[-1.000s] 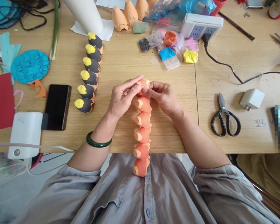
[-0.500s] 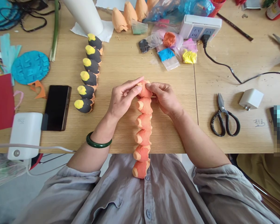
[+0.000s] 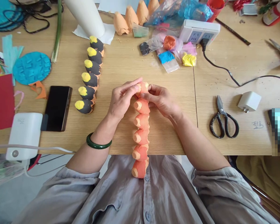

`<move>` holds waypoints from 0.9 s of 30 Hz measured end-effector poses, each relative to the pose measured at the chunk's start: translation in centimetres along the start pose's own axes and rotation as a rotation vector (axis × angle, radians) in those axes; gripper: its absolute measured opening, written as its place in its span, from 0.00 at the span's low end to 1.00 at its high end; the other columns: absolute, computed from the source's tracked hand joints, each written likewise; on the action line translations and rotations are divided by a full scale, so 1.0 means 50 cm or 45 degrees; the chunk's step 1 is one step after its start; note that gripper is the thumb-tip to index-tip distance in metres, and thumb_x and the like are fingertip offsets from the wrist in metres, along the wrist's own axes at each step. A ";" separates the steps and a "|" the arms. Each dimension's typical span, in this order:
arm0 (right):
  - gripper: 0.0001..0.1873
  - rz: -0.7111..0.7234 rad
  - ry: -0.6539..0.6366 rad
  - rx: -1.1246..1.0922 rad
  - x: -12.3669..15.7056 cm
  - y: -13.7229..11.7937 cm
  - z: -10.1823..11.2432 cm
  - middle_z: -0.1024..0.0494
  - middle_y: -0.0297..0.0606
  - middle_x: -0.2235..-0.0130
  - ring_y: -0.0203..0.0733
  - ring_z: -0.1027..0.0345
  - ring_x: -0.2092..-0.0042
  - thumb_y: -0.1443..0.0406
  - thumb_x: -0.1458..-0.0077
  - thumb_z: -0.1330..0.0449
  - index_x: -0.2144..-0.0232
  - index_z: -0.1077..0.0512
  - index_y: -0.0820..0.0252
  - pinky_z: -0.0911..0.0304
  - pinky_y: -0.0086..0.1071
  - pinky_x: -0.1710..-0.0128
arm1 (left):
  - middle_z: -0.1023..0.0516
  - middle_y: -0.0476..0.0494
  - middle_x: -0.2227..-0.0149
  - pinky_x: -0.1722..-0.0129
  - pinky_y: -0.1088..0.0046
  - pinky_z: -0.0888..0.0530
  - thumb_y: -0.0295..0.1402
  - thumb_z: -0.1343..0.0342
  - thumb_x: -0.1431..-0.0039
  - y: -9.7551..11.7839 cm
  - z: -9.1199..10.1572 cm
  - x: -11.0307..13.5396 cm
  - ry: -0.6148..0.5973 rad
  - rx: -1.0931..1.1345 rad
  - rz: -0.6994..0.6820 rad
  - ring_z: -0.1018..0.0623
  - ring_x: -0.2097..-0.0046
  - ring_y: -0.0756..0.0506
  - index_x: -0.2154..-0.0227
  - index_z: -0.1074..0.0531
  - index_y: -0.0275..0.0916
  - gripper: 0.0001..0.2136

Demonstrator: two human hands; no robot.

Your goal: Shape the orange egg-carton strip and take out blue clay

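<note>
My left hand (image 3: 122, 100) and my right hand (image 3: 160, 99) meet at the far end of a long orange-painted egg-carton strip (image 3: 141, 130), which stands on its edge. Both hands pinch its top cup (image 3: 142, 88) between thumbs and fingers. The strip runs towards me, over the table edge, and its near end rests against my grey shirt. A green bangle (image 3: 99, 141) circles my left wrist. To the left lies a second egg-carton strip (image 3: 91, 74), painted black with yellow tips.
Black-handled scissors (image 3: 222, 118) and a white charger (image 3: 249, 101) lie right, beside a power strip (image 3: 199, 32) and its black cable. Clay packets (image 3: 169, 51) and unpainted carton cones (image 3: 130, 18) sit ahead. A phone (image 3: 58, 108) and a white device (image 3: 24, 136) lie left.
My fingers have shifted their pinch on the top cup, and my right hand sits slightly lower on it. The strip's cups look slightly turned. The whole view has drifted a little.
</note>
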State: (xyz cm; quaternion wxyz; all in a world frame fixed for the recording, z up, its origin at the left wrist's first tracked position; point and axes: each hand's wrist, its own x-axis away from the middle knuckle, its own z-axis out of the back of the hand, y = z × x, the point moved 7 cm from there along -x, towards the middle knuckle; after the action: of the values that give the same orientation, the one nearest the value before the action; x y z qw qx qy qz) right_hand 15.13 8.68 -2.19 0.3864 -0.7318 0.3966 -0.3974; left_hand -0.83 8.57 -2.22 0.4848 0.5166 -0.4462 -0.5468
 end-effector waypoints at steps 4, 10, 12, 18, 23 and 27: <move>0.25 0.036 0.020 0.009 -0.006 0.009 0.001 0.22 0.31 0.70 0.34 0.31 0.69 0.52 0.52 0.13 0.72 0.23 0.56 0.38 0.27 0.73 | 0.09 0.43 0.42 0.30 0.54 0.19 0.50 0.31 0.29 0.000 -0.004 0.001 -0.006 -0.009 -0.014 0.13 0.36 0.34 0.47 0.09 0.46 0.17; 0.32 0.055 -0.031 0.014 -0.008 0.015 -0.001 0.29 0.26 0.73 0.28 0.39 0.72 0.45 0.51 0.15 0.75 0.29 0.57 0.42 0.25 0.74 | 0.08 0.43 0.46 0.35 0.55 0.16 0.48 0.30 0.29 0.011 0.000 0.001 0.027 -0.031 -0.043 0.12 0.39 0.34 0.49 0.08 0.46 0.16; 0.33 0.041 -0.027 0.000 -0.006 0.013 -0.002 0.30 0.26 0.74 0.29 0.40 0.72 0.45 0.49 0.16 0.77 0.31 0.57 0.41 0.25 0.73 | 0.08 0.43 0.46 0.34 0.54 0.16 0.48 0.30 0.29 0.009 0.000 0.001 0.021 -0.019 -0.040 0.12 0.39 0.33 0.49 0.08 0.46 0.15; 0.34 -0.012 0.054 -0.094 -0.002 0.013 -0.001 0.30 0.26 0.75 0.29 0.39 0.72 0.48 0.48 0.16 0.79 0.33 0.57 0.41 0.24 0.74 | 0.08 0.42 0.45 0.30 0.50 0.18 0.51 0.30 0.28 0.003 -0.003 0.004 -0.021 -0.004 -0.060 0.12 0.38 0.32 0.47 0.08 0.47 0.17; 0.29 -0.048 0.113 -0.126 0.001 0.017 0.002 0.27 0.28 0.75 0.31 0.36 0.72 0.48 0.44 0.18 0.79 0.27 0.58 0.36 0.25 0.72 | 0.09 0.44 0.45 0.29 0.48 0.19 0.49 0.31 0.28 0.002 -0.004 0.006 -0.051 0.028 -0.090 0.12 0.37 0.32 0.46 0.09 0.48 0.16; 0.30 -0.040 0.150 -0.096 0.002 0.016 0.006 0.26 0.30 0.74 0.33 0.34 0.71 0.44 0.44 0.20 0.78 0.25 0.57 0.32 0.26 0.72 | 0.09 0.45 0.44 0.29 0.46 0.19 0.52 0.31 0.28 0.000 -0.005 0.004 -0.063 -0.003 -0.089 0.13 0.37 0.31 0.45 0.09 0.48 0.18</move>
State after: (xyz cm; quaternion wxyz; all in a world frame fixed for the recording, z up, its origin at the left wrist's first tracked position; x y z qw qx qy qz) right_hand 15.20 8.33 -2.99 0.3282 -0.7272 0.4217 -0.4308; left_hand -0.56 8.39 -2.25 0.4547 0.5178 -0.4390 -0.5766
